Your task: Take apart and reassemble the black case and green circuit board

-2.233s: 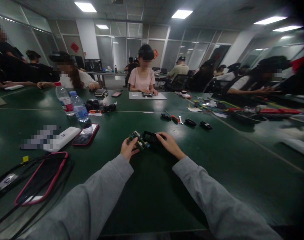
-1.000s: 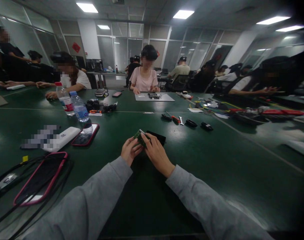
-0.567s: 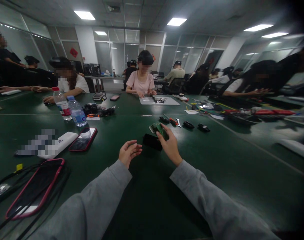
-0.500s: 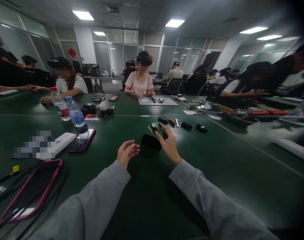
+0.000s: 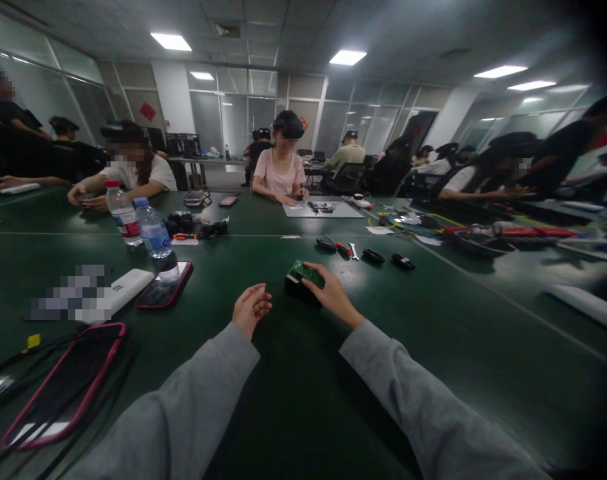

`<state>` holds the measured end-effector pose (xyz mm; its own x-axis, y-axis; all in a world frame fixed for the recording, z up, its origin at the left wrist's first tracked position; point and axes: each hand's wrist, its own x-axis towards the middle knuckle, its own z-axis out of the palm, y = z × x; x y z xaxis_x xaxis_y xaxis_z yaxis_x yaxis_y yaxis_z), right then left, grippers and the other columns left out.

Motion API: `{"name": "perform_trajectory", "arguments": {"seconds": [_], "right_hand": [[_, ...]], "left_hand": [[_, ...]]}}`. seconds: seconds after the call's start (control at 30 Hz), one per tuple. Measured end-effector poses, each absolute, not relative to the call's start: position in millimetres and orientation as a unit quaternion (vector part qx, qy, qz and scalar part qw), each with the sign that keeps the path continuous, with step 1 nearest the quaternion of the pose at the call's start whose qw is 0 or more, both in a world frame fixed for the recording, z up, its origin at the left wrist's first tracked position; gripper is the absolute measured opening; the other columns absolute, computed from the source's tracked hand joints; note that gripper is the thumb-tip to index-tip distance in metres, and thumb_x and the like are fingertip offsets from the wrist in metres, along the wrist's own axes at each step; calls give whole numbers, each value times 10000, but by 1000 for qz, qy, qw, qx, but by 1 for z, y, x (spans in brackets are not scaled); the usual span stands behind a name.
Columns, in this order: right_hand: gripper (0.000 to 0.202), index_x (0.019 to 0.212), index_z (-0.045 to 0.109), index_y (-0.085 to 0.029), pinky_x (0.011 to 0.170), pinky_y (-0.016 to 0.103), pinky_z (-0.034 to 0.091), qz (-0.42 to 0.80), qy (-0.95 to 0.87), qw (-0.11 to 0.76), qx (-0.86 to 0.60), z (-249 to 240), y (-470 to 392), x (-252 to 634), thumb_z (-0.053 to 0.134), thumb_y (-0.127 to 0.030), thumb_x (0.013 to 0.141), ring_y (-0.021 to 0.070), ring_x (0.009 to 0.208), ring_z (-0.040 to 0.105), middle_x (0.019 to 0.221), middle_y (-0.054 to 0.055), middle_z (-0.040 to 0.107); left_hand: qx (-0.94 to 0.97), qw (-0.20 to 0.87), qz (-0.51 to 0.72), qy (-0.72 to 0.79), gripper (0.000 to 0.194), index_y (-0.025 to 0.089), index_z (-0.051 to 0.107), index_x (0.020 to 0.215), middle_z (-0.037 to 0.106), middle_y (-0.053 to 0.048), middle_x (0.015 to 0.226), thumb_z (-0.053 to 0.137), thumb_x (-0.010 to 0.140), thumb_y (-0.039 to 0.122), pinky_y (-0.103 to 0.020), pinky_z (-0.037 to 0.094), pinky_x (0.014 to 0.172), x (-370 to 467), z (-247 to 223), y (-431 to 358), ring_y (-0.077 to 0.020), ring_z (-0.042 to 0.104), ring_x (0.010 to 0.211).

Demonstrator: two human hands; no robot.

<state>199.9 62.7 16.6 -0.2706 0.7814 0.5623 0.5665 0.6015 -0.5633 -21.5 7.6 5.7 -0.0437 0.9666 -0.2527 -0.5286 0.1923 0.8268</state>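
A green circuit board (image 5: 306, 272) is in my right hand (image 5: 333, 293), thumb on the near side and fingers on the far side. The board sits tilted at the top of a black rectangular case (image 5: 300, 291) on the table; my fingers hide part of both, and I cannot tell how far the board is inside. To the left of the case hovers my left hand (image 5: 252, 309), its fingers loosely curled with nothing visible in them. Beyond the board lie an orange-and-black screwdriver (image 5: 342, 249), a small wrench (image 5: 354, 251) and black plastic pieces (image 5: 373, 256).
Two water bottles (image 5: 152, 230) stand at the left, near a phone (image 5: 164, 285) and a white box-like device (image 5: 126, 290). Another phone (image 5: 66, 387) with cables over it lies nearer. Across the green table (image 5: 243, 260) a person works at a light mat (image 5: 350, 211). Wires clutter the right.
My right hand has lowered the circuit board leftward onto the black case, and the board's angle has changed. The fingers of my left hand have curled in a little.
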Motion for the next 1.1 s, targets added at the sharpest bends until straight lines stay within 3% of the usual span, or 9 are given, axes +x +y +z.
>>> {"name": "perform_trajectory", "arguments": {"seconds": [0.37,0.67,0.93,1.1], "right_hand": [[413,1238,488,-220,903,418,431,-11,-822,330,-463,16,57,268,493,-397,864,228,1039,534,1145,72,560],[515,1262,480,-184,871,368,399,-115,-731,261,-620,1,54,447,518,-469,834,257,1033,521,1145,148,550],[659,1212,493,-129,668,396,407,-202,-638,203,-715,-13,52,614,417,-643,807,282,773,581,967,219,587],[849,969,602,-106,551,403,393,-139,-604,231,-750,-14,67,664,346,-849,648,255,568,546,785,215,596]], "left_hand": [[256,653,583,411,284,146,577,942,620,-8,673,670,704,271,-181,441,497,-23,7,7,-75,576,514],[276,656,568,414,284,141,579,932,626,-17,691,666,714,302,-183,441,506,-22,9,5,-77,581,528],[317,645,556,419,265,138,582,915,634,-22,698,668,714,288,-214,457,561,-19,7,3,-84,585,539],[345,639,545,418,280,140,587,913,637,-28,716,670,713,318,-234,458,588,-19,7,1,-99,593,569]]}}
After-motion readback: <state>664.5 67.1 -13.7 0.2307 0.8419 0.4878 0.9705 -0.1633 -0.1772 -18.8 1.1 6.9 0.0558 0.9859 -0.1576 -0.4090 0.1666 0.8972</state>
